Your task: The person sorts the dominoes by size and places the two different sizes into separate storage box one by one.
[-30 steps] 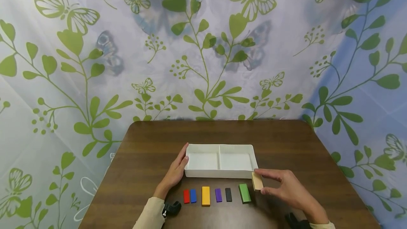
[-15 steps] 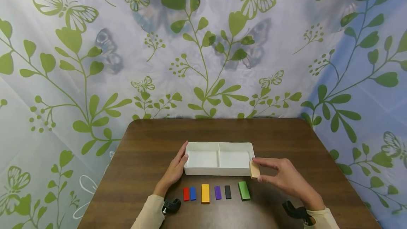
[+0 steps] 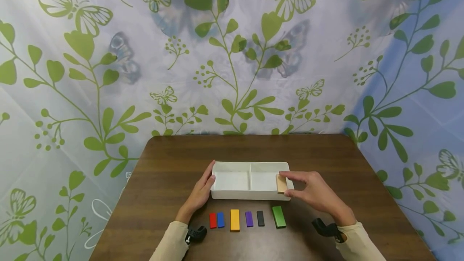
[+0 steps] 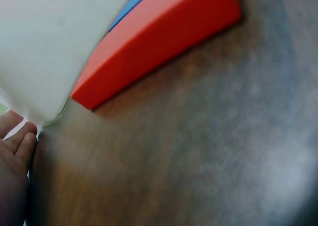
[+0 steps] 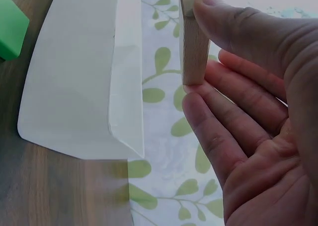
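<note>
A white tray (image 3: 232, 194) with two compartments stands mid-table in the head view. My left hand (image 3: 198, 193) rests along its left side, fingers fairly straight and touching the wall. Between thumb and fingertips, my right hand (image 3: 314, 192) pinches a plain wooden block (image 3: 280, 184) over the right compartment, near its right end. In the right wrist view the wooden block (image 5: 195, 47) appears above the tray's rim, apart from the tray (image 5: 79, 77). The left wrist view has fingertips (image 4: 27, 132) at the tray's corner and a red block (image 4: 154, 42) close by.
In front of the tray lies a row of blocks: red (image 3: 212, 220), blue (image 3: 220, 220), yellow (image 3: 235, 220), purple (image 3: 249, 219), black (image 3: 260, 218) and green (image 3: 279, 217). The brown table (image 3: 174, 152) ends at a patterned curtain (image 3: 232, 71).
My right hand has carried the wooden block from the tray's front right corner up and leftward, over the right compartment. The left hand stays at the tray's left side.
</note>
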`<state>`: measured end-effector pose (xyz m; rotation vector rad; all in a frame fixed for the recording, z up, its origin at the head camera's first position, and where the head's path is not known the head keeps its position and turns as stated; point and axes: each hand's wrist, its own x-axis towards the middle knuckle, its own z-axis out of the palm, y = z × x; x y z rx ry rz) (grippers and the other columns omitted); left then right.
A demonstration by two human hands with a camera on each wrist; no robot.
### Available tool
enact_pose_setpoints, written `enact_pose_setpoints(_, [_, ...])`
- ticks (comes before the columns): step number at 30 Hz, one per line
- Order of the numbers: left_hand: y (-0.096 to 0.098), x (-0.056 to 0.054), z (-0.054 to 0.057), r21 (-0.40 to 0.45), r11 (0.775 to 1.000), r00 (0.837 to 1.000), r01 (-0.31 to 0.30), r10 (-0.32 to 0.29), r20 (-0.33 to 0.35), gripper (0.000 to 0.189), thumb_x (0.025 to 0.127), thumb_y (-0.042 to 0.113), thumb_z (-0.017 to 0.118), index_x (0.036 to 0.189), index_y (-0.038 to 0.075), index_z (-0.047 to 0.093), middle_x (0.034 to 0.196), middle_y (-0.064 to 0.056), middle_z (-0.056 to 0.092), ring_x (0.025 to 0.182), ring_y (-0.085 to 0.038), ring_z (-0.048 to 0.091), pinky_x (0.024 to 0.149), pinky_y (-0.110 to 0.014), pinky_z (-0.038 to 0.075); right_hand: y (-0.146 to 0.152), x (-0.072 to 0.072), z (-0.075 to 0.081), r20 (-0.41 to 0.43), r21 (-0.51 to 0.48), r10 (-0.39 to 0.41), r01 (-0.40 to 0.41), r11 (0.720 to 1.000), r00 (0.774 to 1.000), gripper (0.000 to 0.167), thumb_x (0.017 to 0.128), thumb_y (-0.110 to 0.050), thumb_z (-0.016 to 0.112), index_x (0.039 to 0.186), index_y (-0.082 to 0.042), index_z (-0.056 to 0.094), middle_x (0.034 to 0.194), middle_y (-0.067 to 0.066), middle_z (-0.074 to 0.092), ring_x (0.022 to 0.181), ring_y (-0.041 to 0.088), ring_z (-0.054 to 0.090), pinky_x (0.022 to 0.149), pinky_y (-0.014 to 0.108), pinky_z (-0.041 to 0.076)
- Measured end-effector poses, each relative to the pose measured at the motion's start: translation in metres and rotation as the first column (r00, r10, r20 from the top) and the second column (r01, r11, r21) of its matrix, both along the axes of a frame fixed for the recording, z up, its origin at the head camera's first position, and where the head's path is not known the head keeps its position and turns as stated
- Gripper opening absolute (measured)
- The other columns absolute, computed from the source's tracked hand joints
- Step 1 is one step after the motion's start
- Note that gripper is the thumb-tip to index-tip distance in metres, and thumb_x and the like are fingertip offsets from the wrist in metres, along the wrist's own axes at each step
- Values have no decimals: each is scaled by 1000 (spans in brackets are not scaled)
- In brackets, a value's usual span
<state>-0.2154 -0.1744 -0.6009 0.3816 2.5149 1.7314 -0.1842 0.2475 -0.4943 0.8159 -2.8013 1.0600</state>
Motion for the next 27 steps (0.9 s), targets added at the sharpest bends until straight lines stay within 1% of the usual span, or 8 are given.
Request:
enact_pose_setpoints(4, [0, -1, 0, 5, 1000, 1000, -3, 3, -9, 59, 121, 24, 39, 176, 36, 22, 185, 1, 19, 171, -31, 20, 136, -60, 15, -5, -5, 0, 17, -10, 1, -1, 1000, 1000, 62, 90, -30, 92, 147, -19, 72, 145, 1, 73, 127, 32, 75, 103, 55, 62])
enact_pose_setpoints(7, [0, -1, 1, 18, 1000, 1000, -15, 15, -20, 59, 121, 21, 40, 176, 31, 23, 185, -2, 20, 170, -34, 20, 136, -63, 15, -9, -11, 0, 21, -15, 10, -9, 1000, 1000, 61, 90, -31, 92, 147, -19, 72, 145, 1, 73, 127, 33, 75, 103, 56, 61])
enact_pose_setpoints(10, [0, -1, 1, 39, 999, 999, -27, 27, -20, 59, 120, 22, 43, 176, 28, 26, 184, -3, 23, 170, -34, 22, 136, -63, 16, -14, -15, -1, 25, -22, 21, -21, 1000, 999, 61, 91, -31, 91, 148, -20, 71, 146, 1, 73, 127, 32, 75, 104, 57, 61])
enact_pose_setpoints(14, [-1, 0, 0, 30, 999, 1000, -17, 17, -4, 59, 120, 28, 43, 175, 34, 25, 184, 1, 22, 170, -31, 22, 136, -60, 16, -21, -19, -3, 10, -16, 32, -31, 999, 999, 61, 92, -29, 90, 149, -20, 71, 146, 0, 73, 128, 31, 75, 104, 55, 61])
enact_pose_setpoints(17, [-2, 0, -1, 2, 1000, 1000, -6, 6, -2, 59, 121, 28, 40, 176, 36, 21, 185, 2, 19, 171, -31, 21, 136, -60, 17, -25, -23, -4, -9, -4, 37, -37, 999, 999, 61, 91, -29, 91, 148, -18, 71, 146, 0, 73, 128, 30, 75, 104, 54, 62])
enact_pose_setpoints(20, [-1, 0, -1, 0, 1000, 1000, -5, 5, -9, 60, 121, 23, 39, 177, 31, 20, 185, 0, 18, 170, -34, 21, 135, -61, 17, -30, -28, -5, -19, 5, 48, -48, 999, 999, 61, 92, -28, 90, 148, -16, 71, 146, 1, 73, 128, 31, 75, 104, 55, 62])
enact_pose_setpoints(22, [0, 0, -2, 3, 1000, 1000, -4, 4, -18, 60, 121, 21, 39, 177, 28, 20, 185, -2, 19, 170, -35, 21, 135, -63, 17, -33, -31, -6, -13, 3, 53, -53, 999, 998, 60, 92, -28, 90, 148, -16, 71, 146, 1, 73, 129, 31, 74, 105, 55, 61])
enact_pose_setpoints(27, [0, -1, -2, -15, 1000, 1000, -3, 2, -5, 60, 121, 26, 40, 177, 34, 20, 185, 3, 18, 171, -30, 20, 136, -59, 18, -41, -39, -9, 21, 3, 53, -53, 999, 998, 60, 92, -26, 90, 148, -18, 71, 146, 1, 73, 131, 31, 73, 106, 56, 60])
